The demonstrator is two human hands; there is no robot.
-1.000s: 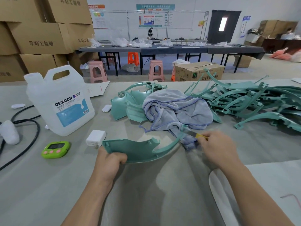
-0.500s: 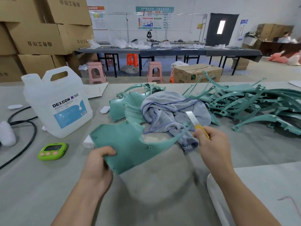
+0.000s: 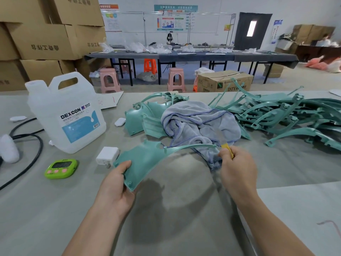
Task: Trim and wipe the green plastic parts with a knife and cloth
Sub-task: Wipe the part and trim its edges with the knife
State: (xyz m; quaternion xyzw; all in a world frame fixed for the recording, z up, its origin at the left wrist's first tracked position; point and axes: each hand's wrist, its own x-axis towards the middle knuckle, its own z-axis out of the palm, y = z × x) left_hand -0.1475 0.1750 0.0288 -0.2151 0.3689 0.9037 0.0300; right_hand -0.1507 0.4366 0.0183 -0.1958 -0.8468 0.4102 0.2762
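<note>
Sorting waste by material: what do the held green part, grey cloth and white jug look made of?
Green part: matte moulded plastic, with pegs and a thin curved strip. Grey cloth: soft, probably microfibre; fuzzy nap, blue stitched edge. White jug: translucent plastic, likely; moulded handle.

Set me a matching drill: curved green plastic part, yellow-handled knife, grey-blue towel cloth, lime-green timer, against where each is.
1 curved green plastic part
2 yellow-handled knife
3 grey-blue towel cloth
4 lime-green timer

a in the right hand
b on the table beside the white charger
c in the left hand
d heaped on loose green parts

Pairs: 1-c, 2-a, 3-d, 4-b.
</note>
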